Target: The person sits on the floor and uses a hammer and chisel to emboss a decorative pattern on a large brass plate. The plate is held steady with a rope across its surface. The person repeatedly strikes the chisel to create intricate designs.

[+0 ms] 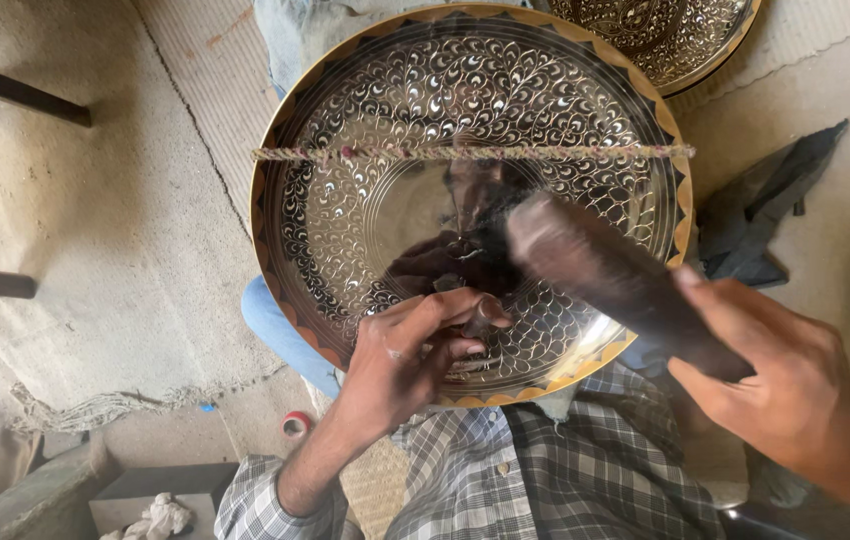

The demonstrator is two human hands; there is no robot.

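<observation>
The left hand [410, 355] pinches a small chisel [482, 318] against the engraved brass tray [365, 130] propped on the lap; the right hand [795, 385] grips a blurred dark mallet [605, 270] just above; a cord [465, 153] crosses the tray; a grey cloth [760, 205] lies beside.

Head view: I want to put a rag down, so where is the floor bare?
Bare pale matting lies left of the large engraved brass plate, bordered by two dark bars. Right of the plate is crowded: grey cloth, right hand with blurred dark mallet. Left hand rests on the plate.
</observation>
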